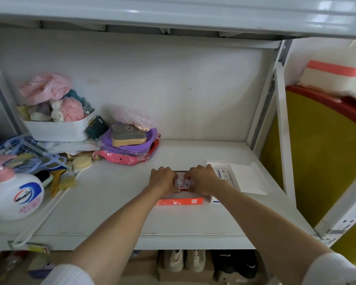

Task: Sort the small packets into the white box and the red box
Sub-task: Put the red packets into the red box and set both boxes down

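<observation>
"walch" reads on the white pump bottle (15,195) at left.

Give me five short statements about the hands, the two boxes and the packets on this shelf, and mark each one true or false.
1. Both hands are over the red box. True.
2. The white box stands to the left of the red box. False: it stands to its right.
3. The left hand and right hand press on red-and-white packets. True.
4. The white box is closed. False: it is open, with blue-and-white packets inside.
5. The soap bottle sits inside the red box. False: it stands at the shelf's left end.
</observation>
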